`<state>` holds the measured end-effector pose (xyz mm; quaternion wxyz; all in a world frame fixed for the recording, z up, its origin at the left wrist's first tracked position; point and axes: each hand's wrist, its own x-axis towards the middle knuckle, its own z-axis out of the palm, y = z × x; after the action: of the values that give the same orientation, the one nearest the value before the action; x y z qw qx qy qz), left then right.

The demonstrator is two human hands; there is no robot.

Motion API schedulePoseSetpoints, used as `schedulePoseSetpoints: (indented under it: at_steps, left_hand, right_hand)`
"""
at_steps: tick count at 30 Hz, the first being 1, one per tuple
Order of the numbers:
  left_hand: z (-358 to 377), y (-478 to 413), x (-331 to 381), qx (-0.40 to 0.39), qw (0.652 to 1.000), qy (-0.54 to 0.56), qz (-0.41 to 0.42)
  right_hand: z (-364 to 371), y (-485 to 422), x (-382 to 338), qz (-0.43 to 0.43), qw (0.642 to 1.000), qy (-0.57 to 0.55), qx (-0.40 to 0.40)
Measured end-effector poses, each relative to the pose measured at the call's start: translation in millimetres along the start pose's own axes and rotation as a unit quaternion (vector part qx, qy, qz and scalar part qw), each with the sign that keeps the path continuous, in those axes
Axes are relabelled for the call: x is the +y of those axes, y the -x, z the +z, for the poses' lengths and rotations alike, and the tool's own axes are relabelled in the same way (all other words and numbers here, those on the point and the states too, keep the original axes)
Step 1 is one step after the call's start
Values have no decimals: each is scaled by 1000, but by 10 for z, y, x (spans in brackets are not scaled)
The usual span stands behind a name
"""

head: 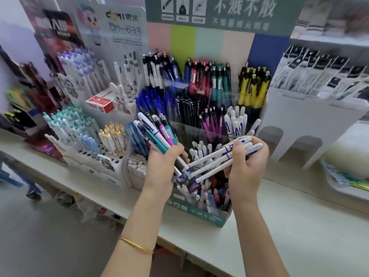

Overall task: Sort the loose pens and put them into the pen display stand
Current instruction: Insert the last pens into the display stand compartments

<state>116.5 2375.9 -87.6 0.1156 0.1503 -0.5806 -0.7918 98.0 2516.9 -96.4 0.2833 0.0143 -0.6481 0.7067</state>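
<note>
My left hand (162, 166) grips a mixed bunch of pens (157, 130), white, teal and pink ones fanned upward. My right hand (246, 164) grips three white pens with blue markings (217, 158), held slanted with tips pointing down left toward the left hand. Both hands hover over the pen display stand (211, 214), a tiered clear and cardboard stand. Its compartments hold blue, black, red, teal, yellow, magenta and white pens. The front low compartment holds a jumble of loose pens (209, 192).
The stand sits on a white counter (299, 226). To the left stand other displays of white pens (75, 128) and a red box (100, 102). A white cardboard display (311, 116) with packaged items is on the right. A tray (343, 176) lies far right.
</note>
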Motion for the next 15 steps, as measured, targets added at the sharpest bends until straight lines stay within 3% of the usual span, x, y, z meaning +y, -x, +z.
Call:
schedulePoseSetpoints:
  at_steps: [2,5,11,15]
  left_hand:
    - [-1,-121,23,-14,1000,11,19]
    - [-31,-252,-3,-52,997,-37,38]
    - [11,-379,57,-203,973,-102,26]
    - [86,-473,115,-270,954,-130,13]
  right_hand:
    - [5,-87,25,-19,998,2,55]
    - [-25,-191,21,-114,986,47,115]
    - [50,-347,-128,-338,913,197,114]
    - [59,-564,-163,-349,899,235,120]
